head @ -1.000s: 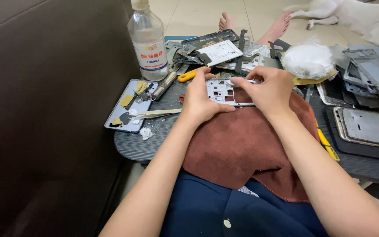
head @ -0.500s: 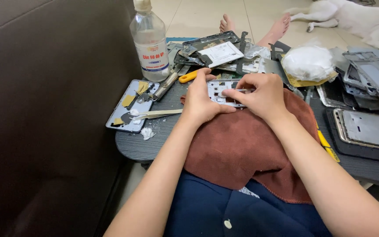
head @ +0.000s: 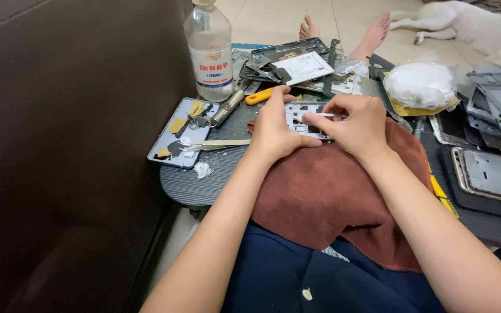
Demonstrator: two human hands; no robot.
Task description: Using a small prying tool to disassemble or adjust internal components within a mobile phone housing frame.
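Dark low table (head: 204, 185) crowded with phone parts; brown towel (head: 326, 191) draped over its edge and the lap. On the towel's top edge lies a white phone frame (head: 302, 119), likely light, thin, stiff but snappable, best gripped by its edges. Left hand (head: 275, 130) clamps its left side; right hand (head: 355, 124) pinches a thin silver tool (head: 327, 115) against it.

Left hand (head: 276, 130) and right hand (head: 355, 124) hold a white phone frame (head: 304, 114) over a brown towel (head: 326, 191) on the worktop (head: 204, 182), near a clear bottle (head: 209, 49).
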